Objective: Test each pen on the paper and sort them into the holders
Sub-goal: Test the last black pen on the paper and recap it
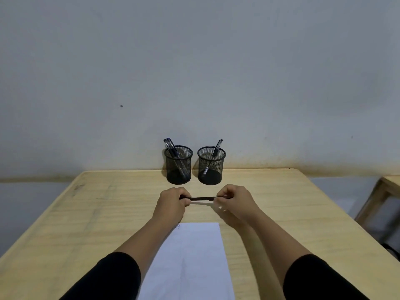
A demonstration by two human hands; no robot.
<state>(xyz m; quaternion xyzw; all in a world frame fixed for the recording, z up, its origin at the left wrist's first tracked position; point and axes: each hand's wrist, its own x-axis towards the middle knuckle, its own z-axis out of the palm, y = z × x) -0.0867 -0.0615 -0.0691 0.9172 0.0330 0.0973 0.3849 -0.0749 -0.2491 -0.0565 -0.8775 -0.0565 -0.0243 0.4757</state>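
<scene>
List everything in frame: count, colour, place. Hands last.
table: 1, light wood, fills the lower frame, far edge against the wall
left holder: 1, black mesh cup, far edge of table, left of the pair
right holder: 1, black mesh cup, beside it on the right
pens in left holder: at least 2, dark blue caps, leaning left; exact count unclear
pen in right holder: 1, dark cap, leaning right
held pen: 1, dark, horizontal between both hands, in front of the holders
paper: 1 sheet, white, near edge of table, faint marks at its top left corner
second table: part only, wood, far right
wall: grey-white, behind
sleeves: 2, black, on the forearms
left hand: grips the pen's left end
right hand: pinches the pen's right end
</scene>
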